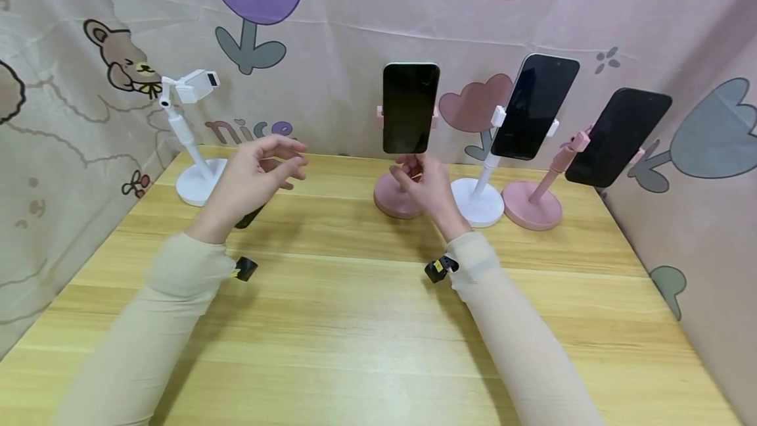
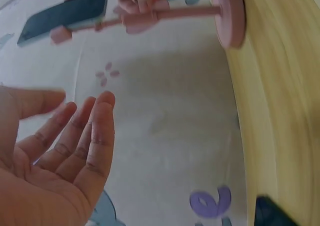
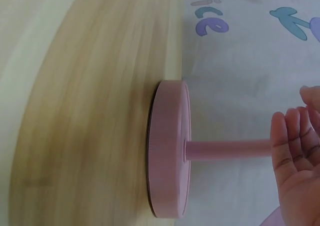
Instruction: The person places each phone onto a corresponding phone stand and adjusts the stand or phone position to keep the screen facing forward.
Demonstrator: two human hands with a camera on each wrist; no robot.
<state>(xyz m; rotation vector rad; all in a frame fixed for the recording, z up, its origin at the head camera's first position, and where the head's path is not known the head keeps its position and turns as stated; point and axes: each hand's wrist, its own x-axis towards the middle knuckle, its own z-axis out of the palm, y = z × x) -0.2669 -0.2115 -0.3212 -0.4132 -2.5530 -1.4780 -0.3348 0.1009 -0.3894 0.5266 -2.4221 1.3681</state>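
Observation:
In the head view, my left hand [image 1: 254, 166] hovers over the left part of the table with its fingers loosely bent, holding nothing. The left wrist view shows that hand [image 2: 65, 156] with its palm bare. My right hand [image 1: 427, 184] is at the post of a pink phone stand [image 1: 390, 197], which bears an upright phone [image 1: 411, 108]. Loosely curved fingers overlap the stand's post [image 3: 230, 149] in the right wrist view. Under my left wrist, a dark flat thing [image 1: 250, 217] lies mostly hidden.
Right of the pink stand are a white stand [image 1: 478, 202] with a tilted phone [image 1: 535, 106] and a second pink stand [image 1: 533, 206] with another tilted phone [image 1: 618, 137]. A white stand [image 1: 198, 183] with no phone stands at the left. A patterned curtain [image 1: 349, 12] backs the wooden table [image 1: 355, 334].

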